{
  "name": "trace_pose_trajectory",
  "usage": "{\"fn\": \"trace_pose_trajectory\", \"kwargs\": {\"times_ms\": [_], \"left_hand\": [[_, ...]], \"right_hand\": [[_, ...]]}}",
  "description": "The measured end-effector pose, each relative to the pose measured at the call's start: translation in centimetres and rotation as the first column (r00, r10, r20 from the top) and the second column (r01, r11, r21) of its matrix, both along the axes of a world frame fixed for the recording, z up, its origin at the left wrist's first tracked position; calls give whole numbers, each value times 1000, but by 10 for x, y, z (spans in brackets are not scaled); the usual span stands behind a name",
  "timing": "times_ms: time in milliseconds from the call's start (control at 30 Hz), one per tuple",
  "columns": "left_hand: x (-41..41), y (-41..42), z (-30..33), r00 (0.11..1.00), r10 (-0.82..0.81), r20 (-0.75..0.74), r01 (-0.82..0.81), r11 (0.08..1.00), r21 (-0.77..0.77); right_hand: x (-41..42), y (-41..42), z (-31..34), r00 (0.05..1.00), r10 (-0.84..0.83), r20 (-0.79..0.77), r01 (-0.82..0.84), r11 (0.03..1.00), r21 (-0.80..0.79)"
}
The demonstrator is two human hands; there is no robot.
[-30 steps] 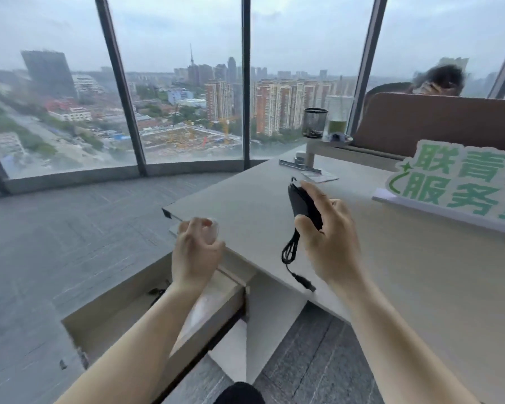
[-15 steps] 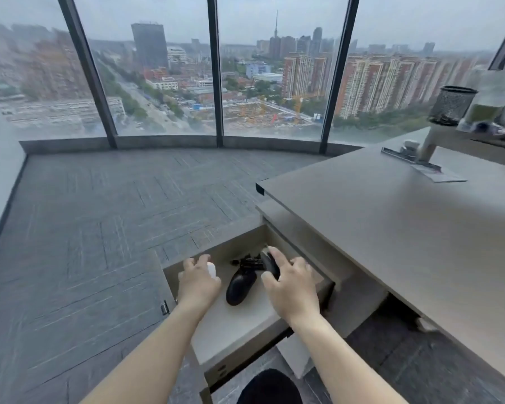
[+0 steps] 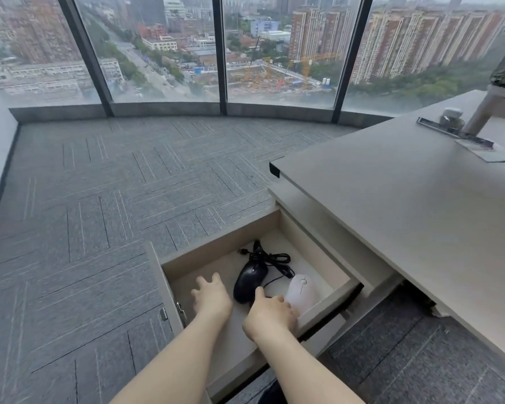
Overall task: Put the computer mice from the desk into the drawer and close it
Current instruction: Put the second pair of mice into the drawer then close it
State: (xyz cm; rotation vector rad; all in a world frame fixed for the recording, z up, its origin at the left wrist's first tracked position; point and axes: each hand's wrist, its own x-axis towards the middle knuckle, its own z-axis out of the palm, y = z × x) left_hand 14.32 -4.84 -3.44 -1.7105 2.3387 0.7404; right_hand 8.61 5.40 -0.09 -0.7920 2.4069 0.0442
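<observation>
Two mice, black (image 3: 250,280) and white (image 3: 301,293), in drawer (image 3: 342,282)

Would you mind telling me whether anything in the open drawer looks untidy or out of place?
Only slightly: the black mouse has its cable loosely tangled behind it. The white mouse lies neatly beside it in the drawer. Nothing looks damaged.

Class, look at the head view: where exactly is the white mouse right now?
The white mouse lies inside the open drawer, on its right side beside the black wired mouse, with the right hand at its near end.
</observation>
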Motion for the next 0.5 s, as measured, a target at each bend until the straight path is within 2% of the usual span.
{"fn": "trace_pose_trajectory", "kwargs": {"times_ms": [100,200,300,400,500], "left_hand": [[2,-4,-1,1000,3,11,-3,999,32],[0,-3,15,998,33,-48,-31,999,33],[2,-5,44,970,-4,-243,-8,999,-48],[17,-4,72,887,-66,-457,-11,986,-164],[46,3,90,793,-49,-608,-129,960,-246]], "right_hand": [[0,-2,-5,1000,-4,12,4,1000,-9],[-1,4,2,1000,-6,-13,4,989,-146],[-2,19,17,999,13,-45,-29,923,-385],[4,45,28,997,8,-77,-48,843,-535],[21,71,32,996,10,-83,-62,762,-645]]}}
